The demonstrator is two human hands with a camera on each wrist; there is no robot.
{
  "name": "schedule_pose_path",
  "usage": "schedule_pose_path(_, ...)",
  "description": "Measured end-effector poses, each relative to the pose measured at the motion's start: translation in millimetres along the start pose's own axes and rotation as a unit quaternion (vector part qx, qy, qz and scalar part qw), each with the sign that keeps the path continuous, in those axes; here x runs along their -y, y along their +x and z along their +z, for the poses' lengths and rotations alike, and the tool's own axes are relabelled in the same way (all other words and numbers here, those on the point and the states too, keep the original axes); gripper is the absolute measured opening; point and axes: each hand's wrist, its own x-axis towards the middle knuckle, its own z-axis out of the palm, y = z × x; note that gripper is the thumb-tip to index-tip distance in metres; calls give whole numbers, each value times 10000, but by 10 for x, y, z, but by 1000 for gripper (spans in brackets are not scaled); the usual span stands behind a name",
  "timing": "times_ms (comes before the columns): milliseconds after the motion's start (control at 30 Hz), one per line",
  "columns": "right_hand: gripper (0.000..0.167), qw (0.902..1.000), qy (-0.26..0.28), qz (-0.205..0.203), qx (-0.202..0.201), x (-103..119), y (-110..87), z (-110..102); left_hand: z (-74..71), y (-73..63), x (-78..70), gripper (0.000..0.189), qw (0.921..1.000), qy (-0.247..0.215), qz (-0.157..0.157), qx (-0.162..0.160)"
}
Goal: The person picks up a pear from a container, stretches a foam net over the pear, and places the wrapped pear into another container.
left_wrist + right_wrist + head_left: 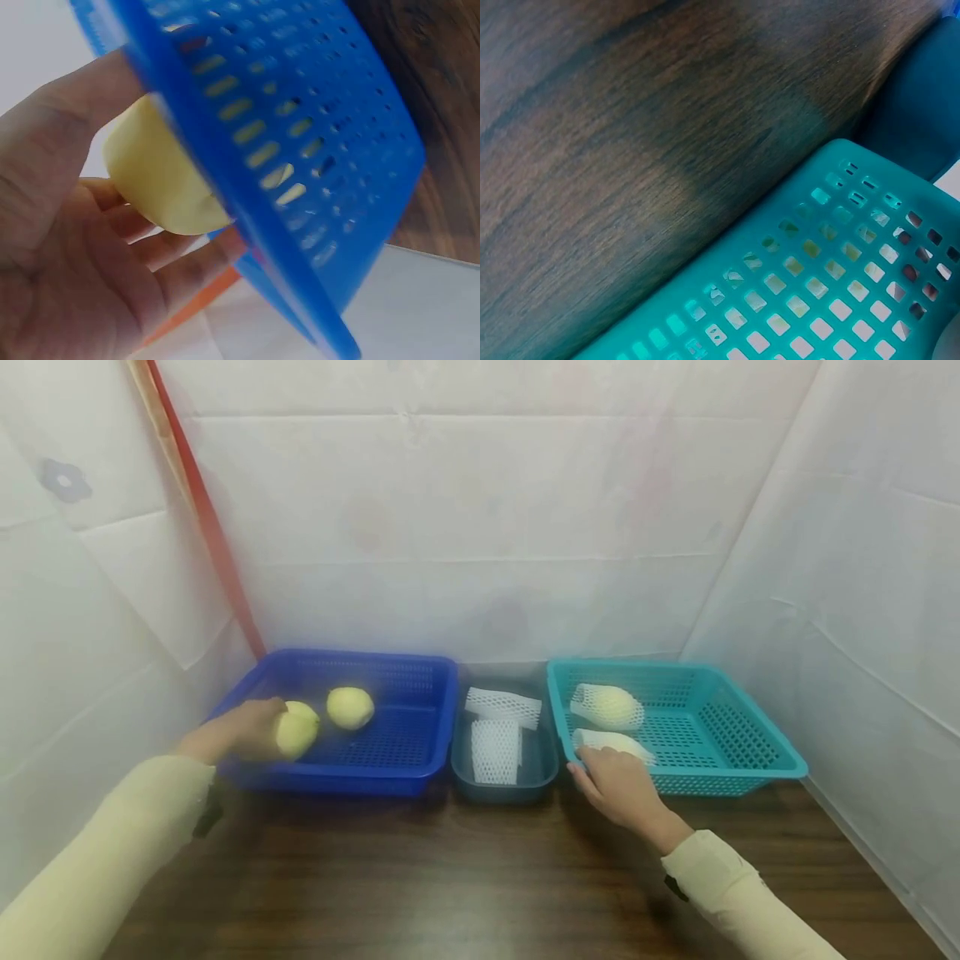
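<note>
Pale sleeves [112, 843] are stretched over a brown table [450, 877] backed by white sheets [465, 493]. Smooth yellow fruit [299, 731] is gripped in the blue basket [352, 772] by the left hand [243, 728]; the right hand [618, 787]'s hold cannot be told.

creased white sheeting [450, 510] as walls, red strip [212, 535] at left, glossy dark wood-grain tabletop [420, 877]

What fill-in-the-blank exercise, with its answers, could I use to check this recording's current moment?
1. The left hand grips a yellow fruit at the basket coloured ____.
2. White mesh sleeves lie in a small dark container standing ____ the two baskets.
3. In the head view, the teal basket by the right hand shows ____ white mesh sleeves.

Missing words: blue; between; two.
</note>
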Motion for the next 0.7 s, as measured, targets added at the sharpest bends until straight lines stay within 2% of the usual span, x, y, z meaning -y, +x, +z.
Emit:
schedule_pose_path(100,21,10000,5,-17,-17,-2,-3,-9,-26,2,-36,55,9999,-75,15,-106)
schedule_pose_path(167,21,10000,27,-3,6,1,-5,-12,-46,7,-85,58,9994,-175,57,-296)
schedule_pose_path(333,21,9999,52,66,75,9,-8,-25,-27,26,-228,66,9936,-845,-73,-744)
schedule_pose_path(500,20,9998,132,99,129,24,-4,-35,85,26,-364,75,9797,-1646,-412,-1064)
schedule_pose_path(700,21,9991,167,219,335,35,15,-62,193,55,-618,76,9594,-2388,-598,-1374)
